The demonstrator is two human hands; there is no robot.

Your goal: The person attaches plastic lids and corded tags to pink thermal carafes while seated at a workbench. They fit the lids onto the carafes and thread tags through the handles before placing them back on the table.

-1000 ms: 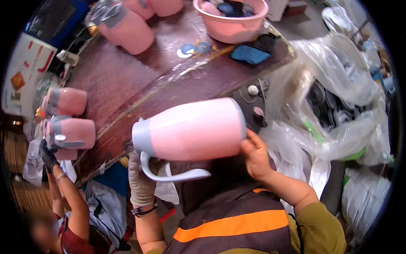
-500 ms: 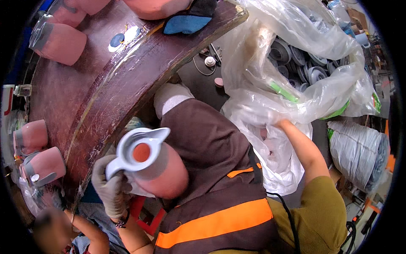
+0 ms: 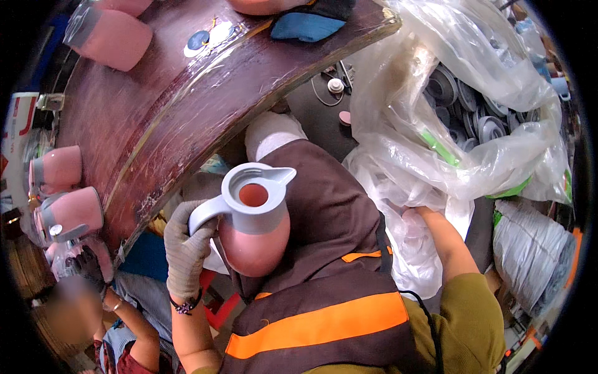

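Note:
My left hand (image 3: 190, 249), in a pale knitted glove, is closed around the grey handle of a pink thermos jug (image 3: 256, 246). The jug stands nearly upright over my lap, its grey spout pointing right. It has no lid, and its round mouth shows a reddish-brown inside. On the other side, my right hand (image 3: 416, 218) reaches into a white plastic bag (image 3: 418, 262); the thin film covers its fingers, so their pose and anything in them are hidden.
A large clear bag (image 3: 398, 106) of round grey lids (image 3: 489, 128) lies at the upper right. Several pink jugs (image 3: 118, 38) stand along the dark red table (image 3: 187, 118), with a blue cap-like item (image 3: 308, 27) at its far edge. Another person (image 3: 134, 336) is at lower left.
The jug has come more upright in my left hand and its spout has swung to the right. My right hand has sunk further into the white bag. The whole view has shifted slightly.

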